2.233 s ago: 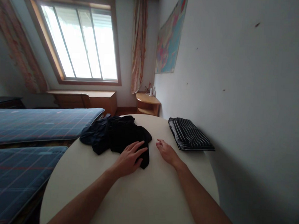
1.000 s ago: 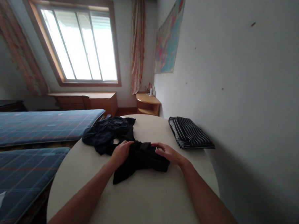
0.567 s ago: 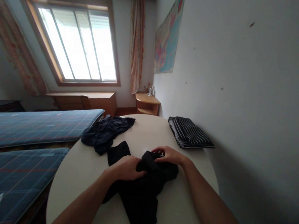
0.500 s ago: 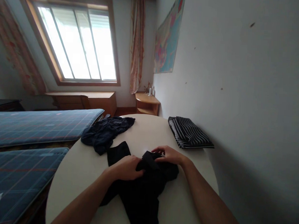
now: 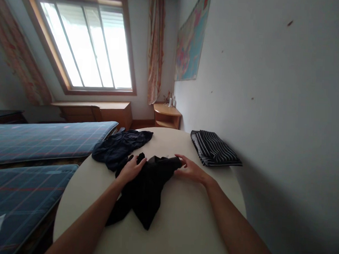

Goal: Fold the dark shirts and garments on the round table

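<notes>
Gripping now at the far edge of the black garment (image 5: 146, 193), just left of the middle on the round bench (image 5: 192, 218), right beside the crumpled navy garment (image 5: 112, 147)! Clamped on cloth at one end in the grip of the left hand (image 5: 131, 170), pinched at the other by the right hand (image 5: 192, 171)! Looks soft, limp, likely light, hard to harm, apt to sag and crease; best taken by both ends of that far edge and kept taut
</notes>
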{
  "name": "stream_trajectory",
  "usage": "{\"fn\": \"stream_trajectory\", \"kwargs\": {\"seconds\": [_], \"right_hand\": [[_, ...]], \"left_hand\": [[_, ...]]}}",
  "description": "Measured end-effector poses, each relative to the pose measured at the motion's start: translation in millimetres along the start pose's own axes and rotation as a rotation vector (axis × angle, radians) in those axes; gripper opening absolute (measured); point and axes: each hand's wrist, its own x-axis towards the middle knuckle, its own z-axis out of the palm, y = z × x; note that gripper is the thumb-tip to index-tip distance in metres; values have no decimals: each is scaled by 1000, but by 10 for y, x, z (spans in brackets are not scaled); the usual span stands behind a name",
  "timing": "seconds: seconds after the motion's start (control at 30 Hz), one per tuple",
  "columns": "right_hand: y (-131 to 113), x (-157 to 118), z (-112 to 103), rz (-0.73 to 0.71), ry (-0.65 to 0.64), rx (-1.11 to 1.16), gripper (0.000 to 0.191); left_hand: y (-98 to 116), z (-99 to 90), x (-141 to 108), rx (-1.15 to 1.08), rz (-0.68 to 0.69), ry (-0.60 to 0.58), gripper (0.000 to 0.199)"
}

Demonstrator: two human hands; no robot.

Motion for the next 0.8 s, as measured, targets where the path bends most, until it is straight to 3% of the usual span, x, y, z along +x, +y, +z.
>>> {"fn": "stream_trajectory", "kwargs": {"seconds": [0.07,0.13,0.23,0.3,0.37,0.47,0.53,0.6,0.67,0.8], "right_hand": [[17,-15,17,-15,-59,13,89],[7,-18,27,-46,-69,79,82],[-46,-11,4,-73,-48,247,64],[-90,-3,-39,-95,24,335,59],[-126,9,-93,-115,173,365,56],[-122,39,-151,-115,463,302,52],[-64,61,-148,-84,579,179,54],[30,71,-112,-45,568,12,59],[135,66,-63,-3,455,-154,68],[278,37,-13,93,266,-362,84]], "left_hand": [[14,-1,-57,-9,14,-104,60],[73,-8,-127,-70,90,-236,65],[198,-37,-211,-236,240,-462,51],[264,-74,-225,-371,253,-539,47],[284,-116,-187,-505,204,-446,51],[202,-156,-48,-621,138,-33,58],[93,-141,56,-616,120,162,63],[-23,-83,122,-561,92,184,75],[-111,9,130,-431,67,121,89],[-158,181,22,-94,175,62,96]]}}
